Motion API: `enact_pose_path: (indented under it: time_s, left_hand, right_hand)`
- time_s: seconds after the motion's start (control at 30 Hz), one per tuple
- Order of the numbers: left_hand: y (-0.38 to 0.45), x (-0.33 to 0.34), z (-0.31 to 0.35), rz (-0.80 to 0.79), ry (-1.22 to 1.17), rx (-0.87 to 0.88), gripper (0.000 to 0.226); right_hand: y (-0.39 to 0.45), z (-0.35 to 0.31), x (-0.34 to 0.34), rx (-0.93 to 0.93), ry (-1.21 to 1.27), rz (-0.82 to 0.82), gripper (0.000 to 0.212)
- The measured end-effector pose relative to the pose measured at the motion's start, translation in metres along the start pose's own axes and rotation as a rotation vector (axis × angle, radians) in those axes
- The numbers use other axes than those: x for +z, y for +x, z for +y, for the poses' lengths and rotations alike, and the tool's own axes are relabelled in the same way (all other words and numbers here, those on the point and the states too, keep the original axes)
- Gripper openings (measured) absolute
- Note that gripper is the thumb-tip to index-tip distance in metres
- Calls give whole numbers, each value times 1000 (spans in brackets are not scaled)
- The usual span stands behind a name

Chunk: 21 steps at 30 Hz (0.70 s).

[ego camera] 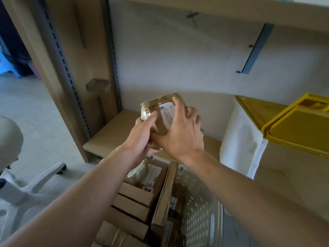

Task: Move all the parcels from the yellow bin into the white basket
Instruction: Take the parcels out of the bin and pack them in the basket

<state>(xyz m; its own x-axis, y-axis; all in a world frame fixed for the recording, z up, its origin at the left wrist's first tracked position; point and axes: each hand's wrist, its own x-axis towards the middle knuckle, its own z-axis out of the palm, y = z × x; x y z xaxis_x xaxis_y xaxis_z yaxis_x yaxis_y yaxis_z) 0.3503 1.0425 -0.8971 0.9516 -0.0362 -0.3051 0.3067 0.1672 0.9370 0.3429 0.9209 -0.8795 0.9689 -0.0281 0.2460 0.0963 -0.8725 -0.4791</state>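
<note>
both hands, left hand [140, 138] and right hand [181, 132], grip a brown tape-wrapped parcel [156, 111] with a white label, fingers curled around it, above the white perforated plastic basket [201, 207]; the yellow plastic bin [295, 129] sits to their right.

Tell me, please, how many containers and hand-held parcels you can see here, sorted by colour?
Yellow: 1, the yellow bin on the right.
White: 1, the white basket below the hands, already holding boxes.
Brown: 1, the taped parcel gripped by the left hand and right hand above the basket.
Total: 3
</note>
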Motion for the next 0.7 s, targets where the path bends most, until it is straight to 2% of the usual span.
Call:
enact_pose_path:
  time_s: [0.1, 0.23, 0.4, 0.47, 0.57, 0.7]
  left_hand:
    - [-8, 2, 1, 18, 27, -47, 43]
    - [-12, -1, -2, -62, 120, 16, 34]
    - [-12, -13, 3, -171, 171, 53, 50]
    - [-13, -16, 6, -212, 197, 85, 50]
    - [-14, -19, 7, -303, 276, 99, 47]
    - [-18, -17, 11, -401, 366, 86, 33]
  right_hand:
    - [-31, 9, -10, -27, 107, 2, 111]
    - [-61, 33, -12, -68, 191, 0, 100]
    - [-58, 50, -21, -1, 396, -51, 96]
    - [-52, 54, -26, 77, 591, -125, 97]
    - [-51, 59, -34, 195, 969, -332, 87]
    - [-49, 68, -40, 210, 1083, -425, 55]
